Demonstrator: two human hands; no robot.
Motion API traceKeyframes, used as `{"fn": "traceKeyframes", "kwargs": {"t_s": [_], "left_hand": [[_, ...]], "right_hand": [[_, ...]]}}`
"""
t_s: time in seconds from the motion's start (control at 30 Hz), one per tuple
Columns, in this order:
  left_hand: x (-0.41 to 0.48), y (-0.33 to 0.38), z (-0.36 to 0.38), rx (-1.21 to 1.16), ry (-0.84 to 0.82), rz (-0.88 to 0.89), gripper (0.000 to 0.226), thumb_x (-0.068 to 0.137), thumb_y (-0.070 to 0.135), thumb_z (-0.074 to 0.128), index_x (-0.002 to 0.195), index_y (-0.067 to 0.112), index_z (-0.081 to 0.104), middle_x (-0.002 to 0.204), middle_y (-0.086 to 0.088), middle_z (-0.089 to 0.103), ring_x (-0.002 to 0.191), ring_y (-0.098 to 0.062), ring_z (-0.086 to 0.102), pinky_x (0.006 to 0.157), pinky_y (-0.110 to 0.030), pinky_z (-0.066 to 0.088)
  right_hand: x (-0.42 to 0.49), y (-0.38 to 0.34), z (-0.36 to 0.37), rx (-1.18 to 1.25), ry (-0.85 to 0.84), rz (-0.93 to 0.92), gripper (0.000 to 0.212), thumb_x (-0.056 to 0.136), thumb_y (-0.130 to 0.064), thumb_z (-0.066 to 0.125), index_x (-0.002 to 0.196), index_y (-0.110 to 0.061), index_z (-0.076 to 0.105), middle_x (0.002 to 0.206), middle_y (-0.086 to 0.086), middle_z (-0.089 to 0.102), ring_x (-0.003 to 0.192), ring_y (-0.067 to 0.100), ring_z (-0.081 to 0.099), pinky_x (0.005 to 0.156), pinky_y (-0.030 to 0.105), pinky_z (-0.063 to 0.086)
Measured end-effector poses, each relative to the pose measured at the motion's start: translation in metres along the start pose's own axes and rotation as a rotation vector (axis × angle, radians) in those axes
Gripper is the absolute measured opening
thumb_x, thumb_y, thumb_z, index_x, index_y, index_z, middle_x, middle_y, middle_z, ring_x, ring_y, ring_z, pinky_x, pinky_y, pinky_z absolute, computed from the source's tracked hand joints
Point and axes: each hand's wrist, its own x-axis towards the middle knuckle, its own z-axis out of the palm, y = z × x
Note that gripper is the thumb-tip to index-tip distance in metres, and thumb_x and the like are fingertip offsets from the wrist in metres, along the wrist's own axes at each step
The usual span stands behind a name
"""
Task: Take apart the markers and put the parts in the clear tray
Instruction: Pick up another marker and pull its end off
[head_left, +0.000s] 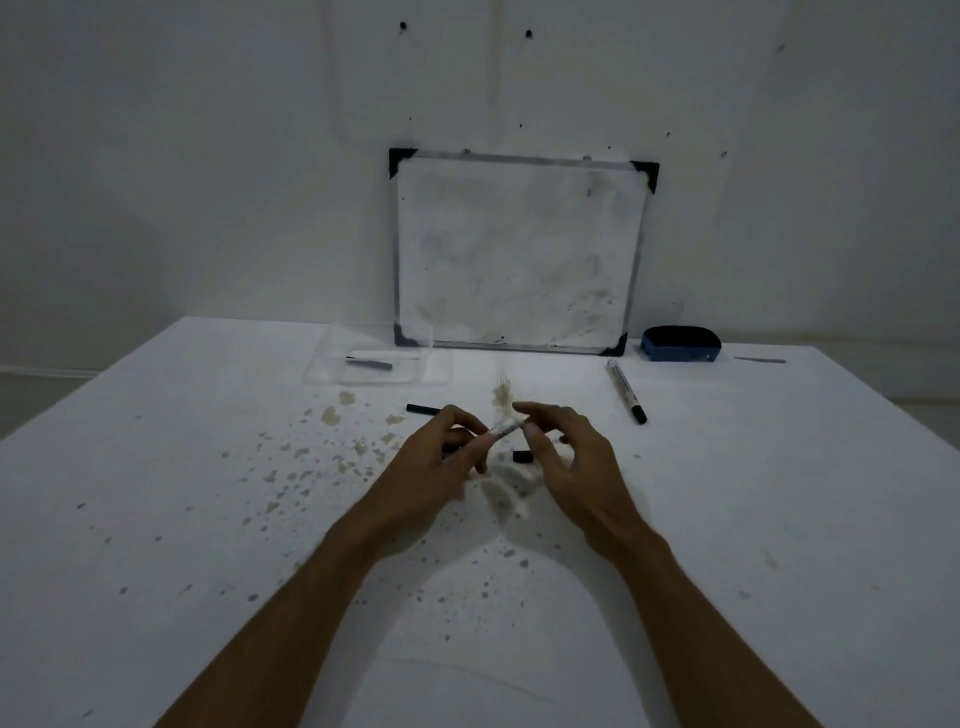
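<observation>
Head view shows us both our bare hands raised over the middle of the white, stained surface (156, 467). Our left hand (441, 457) has its fingers closed around the lower end of a marker barrel (504, 429), which tilts up toward the right. Our right hand (561, 457) pinches the barrel's upper end between thumb and forefinger, with the other fingers spread loosely. Just beneath the hands, a small black cap (522, 457) lies on the surface, and a dark marker part (423, 409) lies just beyond our left hand. The clear tray (332, 371) sits toward the far edge, left of centre, and holds one grey marker part (370, 363). A whole marker (626, 392) lies apart to the right of the hands, its black cap pointing toward us. A whiteboard (519, 249) leans against the wall at the far edge, with a blue eraser (680, 344) just beside it on the right. Farther right, near the far edge, a thin grey piece (759, 359) lies alone; we cannot tell what it is.
</observation>
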Motion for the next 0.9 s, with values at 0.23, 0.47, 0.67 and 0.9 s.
{"fn": "traceKeyframes", "kwargs": {"t_s": [0.23,0.47,0.67,0.9], "left_hand": [[0.0,0.002,0.002,0.065,0.045,0.006,0.035,0.093,0.054,0.065,0.117,0.029,0.065,0.093,0.005,0.08,0.066,-0.006,0.07,0.059,-0.022,0.054],[0.005,0.005,0.026,-0.256,0.258,-0.16,0.048,0.092,0.052,0.067,0.126,0.019,0.063,0.094,-0.003,0.08,0.077,-0.019,0.079,0.077,-0.045,0.067],[0.006,0.008,0.029,-0.39,0.283,-0.086,0.029,0.104,0.033,0.057,0.112,0.01,0.073,0.09,-0.005,0.077,0.076,-0.015,0.075,0.076,-0.032,0.063],[-0.002,0.019,0.057,-0.227,0.289,0.079,0.02,0.104,0.029,0.056,0.104,0.015,0.071,0.082,0.007,0.075,0.075,-0.004,0.072,0.066,-0.018,0.058]], "right_hand": [[0.007,-0.004,-0.008,0.189,-0.029,0.004,0.016,0.097,-0.029,0.066,0.111,-0.025,0.075,0.096,-0.008,0.078,0.086,0.004,0.074,0.075,0.016,0.057],[0.013,-0.004,-0.009,0.478,0.132,0.251,0.013,0.096,-0.022,0.068,0.105,-0.017,0.076,0.085,0.001,0.079,0.076,0.007,0.073,0.069,0.022,0.058],[0.012,-0.014,0.004,0.488,-0.023,0.214,0.023,0.102,-0.033,0.059,0.108,-0.02,0.077,0.098,0.004,0.08,0.092,0.019,0.076,0.082,0.033,0.062],[0.021,-0.017,0.007,1.453,0.022,0.562,0.072,0.101,-0.061,0.033,0.134,-0.006,0.065,0.134,0.014,0.068,0.133,0.03,0.058,0.119,0.044,0.035]]}}
